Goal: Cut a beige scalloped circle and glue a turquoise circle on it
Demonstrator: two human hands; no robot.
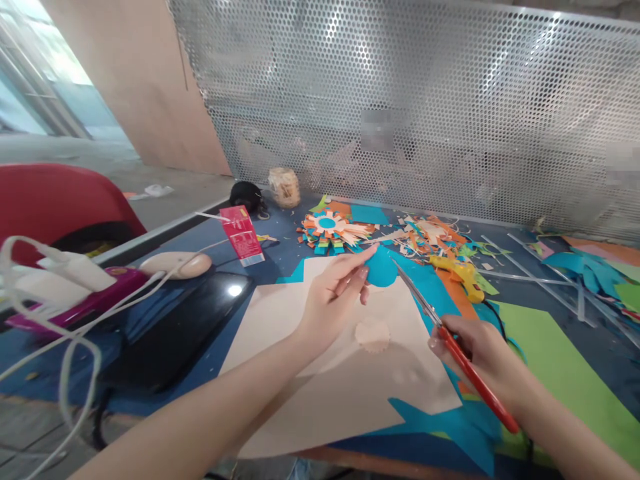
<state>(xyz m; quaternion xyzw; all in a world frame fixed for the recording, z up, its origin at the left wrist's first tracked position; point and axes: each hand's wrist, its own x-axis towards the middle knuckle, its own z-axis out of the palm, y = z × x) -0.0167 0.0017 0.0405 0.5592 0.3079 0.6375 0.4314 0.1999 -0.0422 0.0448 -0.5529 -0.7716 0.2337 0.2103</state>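
Note:
A small rounded piece of blue paper (382, 268) is pinched between the thumb and fingers of my left hand (336, 293). My right hand (473, 350) grips red-handled scissors (463, 363), whose metal blades point up and left to the right edge of that piece. Whether the blades touch the paper I cannot tell. Below both hands lies a large cream paper sheet (320, 407), partly over blue paper. On the sheet rests a small cream disc with a notched edge (373, 335). Behind my left hand sits a layered paper flower (327, 227) with a blue centre.
Orange and cream paper scraps (430, 233) lie at the back. A yellow glue gun (459, 277) and a green sheet (565, 360) are at the right, near clear glue sticks (540, 280). To the left are a black phone (180, 333), a pink carton (243, 237) and white cables (75, 333).

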